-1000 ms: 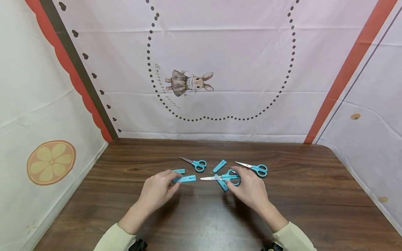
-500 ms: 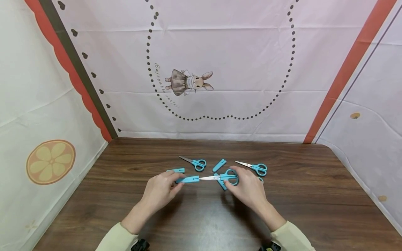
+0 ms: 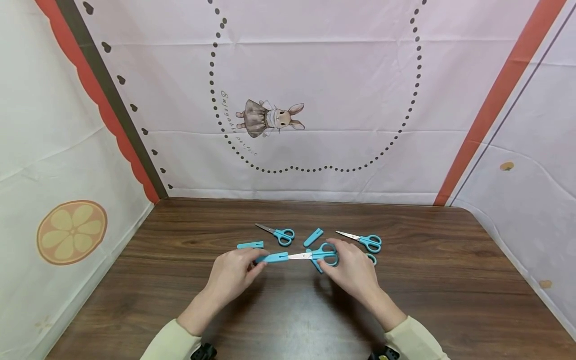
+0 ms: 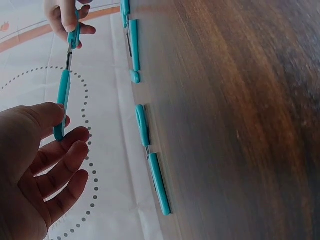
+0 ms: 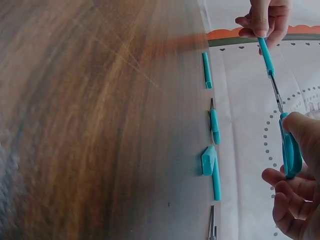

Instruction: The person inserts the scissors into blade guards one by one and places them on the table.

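Compared with the earlier head views, where a gap is seen and then closed, the tips of the held scissors now appear to be covered by the mouth of the held cap, and less bare blade is shown between the two. The sheathing is judged to be under way but unfinished, since a length of metal is left exposed. Both pieces are held nearly in line, raised off the table. The cap's closed end is pinched between thumb and forefinger of the left hand, hardly parted around it; the other three fingers are slightly spread, bent and empty. The scissors' handles are gripped by the right hand, with the thumb set near their base and the lower fingers left loosely bent. Beyond the hands, a flat cap and a slanted cap are left lying on the wood.
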The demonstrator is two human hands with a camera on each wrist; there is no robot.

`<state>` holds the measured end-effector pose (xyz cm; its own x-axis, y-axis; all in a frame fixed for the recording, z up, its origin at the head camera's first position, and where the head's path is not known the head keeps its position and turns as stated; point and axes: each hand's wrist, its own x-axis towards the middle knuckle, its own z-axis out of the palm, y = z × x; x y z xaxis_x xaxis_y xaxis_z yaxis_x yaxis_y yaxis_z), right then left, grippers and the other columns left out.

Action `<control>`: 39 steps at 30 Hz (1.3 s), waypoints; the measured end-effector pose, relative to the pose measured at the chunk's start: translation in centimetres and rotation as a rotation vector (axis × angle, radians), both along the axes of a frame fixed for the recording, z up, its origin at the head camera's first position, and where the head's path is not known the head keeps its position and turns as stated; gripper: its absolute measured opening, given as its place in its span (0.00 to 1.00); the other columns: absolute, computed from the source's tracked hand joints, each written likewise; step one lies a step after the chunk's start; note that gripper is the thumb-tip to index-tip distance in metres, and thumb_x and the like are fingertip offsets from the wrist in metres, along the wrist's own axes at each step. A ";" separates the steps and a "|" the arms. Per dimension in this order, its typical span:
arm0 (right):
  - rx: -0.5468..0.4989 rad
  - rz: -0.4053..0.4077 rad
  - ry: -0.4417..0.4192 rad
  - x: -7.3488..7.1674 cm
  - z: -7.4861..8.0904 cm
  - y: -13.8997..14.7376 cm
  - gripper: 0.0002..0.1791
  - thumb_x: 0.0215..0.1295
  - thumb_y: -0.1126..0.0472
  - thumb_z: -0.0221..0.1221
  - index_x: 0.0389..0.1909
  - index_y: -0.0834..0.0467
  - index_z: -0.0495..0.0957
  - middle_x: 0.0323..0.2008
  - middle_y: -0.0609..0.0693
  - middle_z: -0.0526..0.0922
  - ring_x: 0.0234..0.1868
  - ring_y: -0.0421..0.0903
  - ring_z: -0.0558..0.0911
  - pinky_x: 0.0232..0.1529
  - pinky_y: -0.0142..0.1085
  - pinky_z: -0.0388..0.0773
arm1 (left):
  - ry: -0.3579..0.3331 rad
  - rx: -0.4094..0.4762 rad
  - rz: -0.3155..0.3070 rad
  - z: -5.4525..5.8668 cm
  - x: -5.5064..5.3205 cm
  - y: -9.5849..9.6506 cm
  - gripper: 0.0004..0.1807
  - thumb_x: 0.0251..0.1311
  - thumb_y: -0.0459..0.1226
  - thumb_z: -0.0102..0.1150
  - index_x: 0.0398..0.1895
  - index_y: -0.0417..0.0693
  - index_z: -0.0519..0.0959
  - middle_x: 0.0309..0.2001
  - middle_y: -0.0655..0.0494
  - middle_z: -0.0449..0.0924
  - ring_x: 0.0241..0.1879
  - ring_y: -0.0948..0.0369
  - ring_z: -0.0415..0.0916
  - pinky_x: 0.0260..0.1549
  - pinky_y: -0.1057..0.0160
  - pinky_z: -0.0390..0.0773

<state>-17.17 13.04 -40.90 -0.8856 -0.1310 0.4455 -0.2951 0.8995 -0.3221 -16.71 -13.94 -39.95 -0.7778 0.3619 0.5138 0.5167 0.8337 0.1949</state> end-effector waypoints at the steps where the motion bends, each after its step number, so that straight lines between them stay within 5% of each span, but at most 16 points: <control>1: -0.001 -0.002 0.001 0.0 0.0 0.0 0.26 0.46 0.44 0.66 0.47 0.50 0.78 0.34 0.45 0.82 0.30 0.41 0.79 0.22 0.34 0.72 | -0.003 0.001 -0.001 0.0 0.0 0.0 0.08 0.50 0.43 0.67 0.35 0.61 0.83 0.22 0.74 0.75 0.17 0.77 0.64 0.13 0.75 0.60; 17: 0.010 0.005 0.013 0.2 0.0 -0.8 0.27 0.45 0.44 0.66 0.47 0.49 0.77 0.27 0.44 0.78 0.23 0.38 0.72 0.19 0.31 0.63 | -0.006 0.009 0.001 0.1 0.0 0.7 0.09 0.49 0.43 0.68 0.35 0.64 0.83 0.21 0.75 0.72 0.16 0.78 0.61 0.13 0.76 0.59; 29: 0.016 0.019 0.003 0.3 0.0 -1.1 0.28 0.46 0.43 0.65 0.49 0.50 0.76 0.16 0.39 0.64 0.16 0.36 0.60 0.15 0.30 0.56 | -0.027 0.017 -0.012 0.0 0.0 1.3 0.08 0.50 0.43 0.67 0.35 0.63 0.83 0.21 0.75 0.74 0.17 0.78 0.63 0.13 0.76 0.60; 39: 0.023 0.017 0.005 0.2 -0.1 -1.0 0.27 0.47 0.42 0.65 0.48 0.50 0.76 0.18 0.38 0.67 0.17 0.36 0.61 0.15 0.30 0.56 | -0.009 0.012 -0.021 -0.1 -0.1 1.6 0.09 0.51 0.44 0.66 0.37 0.64 0.83 0.21 0.74 0.73 0.17 0.77 0.63 0.13 0.76 0.59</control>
